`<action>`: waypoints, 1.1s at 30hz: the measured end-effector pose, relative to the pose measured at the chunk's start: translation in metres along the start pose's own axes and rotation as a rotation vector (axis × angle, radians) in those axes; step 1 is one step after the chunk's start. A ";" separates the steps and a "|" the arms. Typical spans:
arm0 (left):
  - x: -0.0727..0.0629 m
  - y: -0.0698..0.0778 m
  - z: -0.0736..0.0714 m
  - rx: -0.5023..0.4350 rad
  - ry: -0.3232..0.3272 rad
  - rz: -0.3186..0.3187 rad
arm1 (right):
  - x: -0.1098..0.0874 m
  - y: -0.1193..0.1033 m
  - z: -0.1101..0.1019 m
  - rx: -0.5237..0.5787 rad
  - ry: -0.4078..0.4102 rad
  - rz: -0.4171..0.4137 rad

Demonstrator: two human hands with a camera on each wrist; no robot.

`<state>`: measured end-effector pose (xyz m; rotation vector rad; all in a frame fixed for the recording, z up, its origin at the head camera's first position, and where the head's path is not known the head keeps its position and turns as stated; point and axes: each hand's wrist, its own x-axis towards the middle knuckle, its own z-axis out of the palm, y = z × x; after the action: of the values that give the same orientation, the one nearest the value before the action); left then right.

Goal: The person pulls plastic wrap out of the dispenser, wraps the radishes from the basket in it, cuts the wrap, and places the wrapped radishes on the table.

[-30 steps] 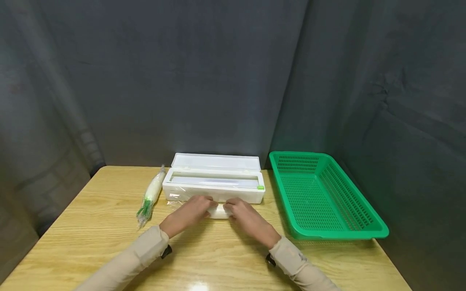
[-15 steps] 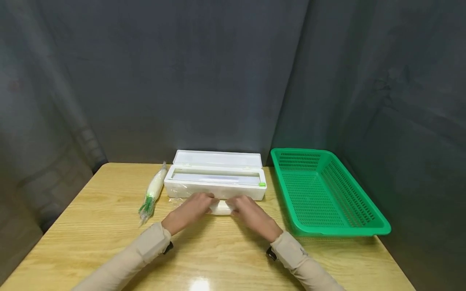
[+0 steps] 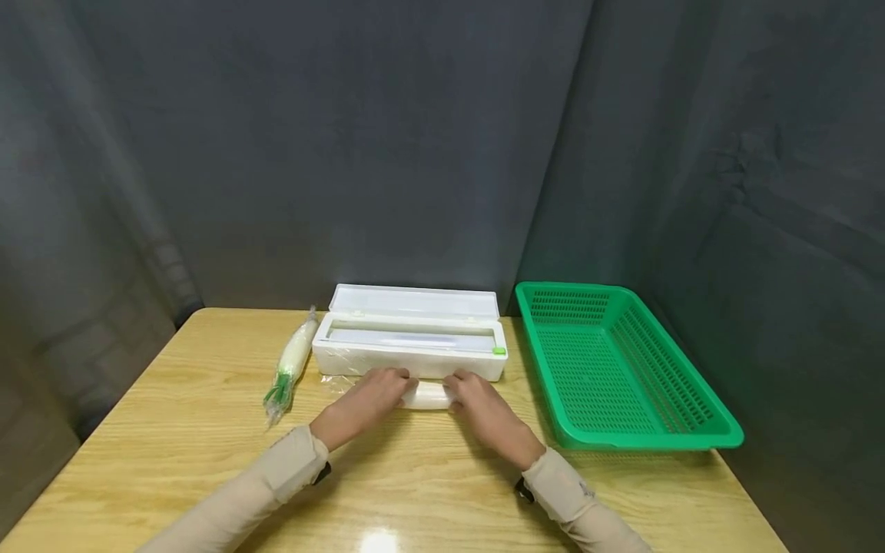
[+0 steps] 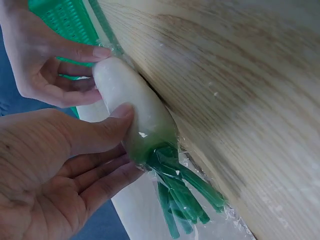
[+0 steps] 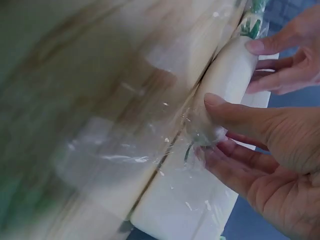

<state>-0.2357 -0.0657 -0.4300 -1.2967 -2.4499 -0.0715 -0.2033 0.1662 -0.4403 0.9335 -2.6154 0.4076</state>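
A white radish (image 3: 426, 396) with green stems (image 4: 177, 195) lies in front of the white cling film box, wrapped in clear film (image 5: 125, 155). My left hand (image 3: 369, 399) grips its stem end, the thumb (image 4: 115, 125) on top and fingers beneath in the left wrist view. Around the other end, my right hand (image 3: 487, 411) holds it between thumb (image 5: 225, 110) and fingers. Loose film spreads past the tip in the right wrist view. The open dispenser box (image 3: 408, 361) has its lid raised and a green slider (image 3: 499, 351) at its right end.
Another film-wrapped radish (image 3: 293, 357) lies left of the box, its green stems towards me. A green perforated basket (image 3: 625, 443) stands at the right of the wooden table (image 3: 415, 491). Dark curtains (image 3: 387, 153) hang behind and at the sides.
My right hand has shifted slightly right along the radish, so more of it shows between my hands. My left hand keeps its grip. The box and basket stay put.
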 end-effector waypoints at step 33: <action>-0.004 0.003 -0.009 -0.047 -0.027 -0.011 | -0.008 0.008 -0.014 0.119 -0.045 0.147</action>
<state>-0.2283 -0.0688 -0.4236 -1.3118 -2.4921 -0.1161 -0.1992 0.1815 -0.4323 0.7979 -2.7356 0.5922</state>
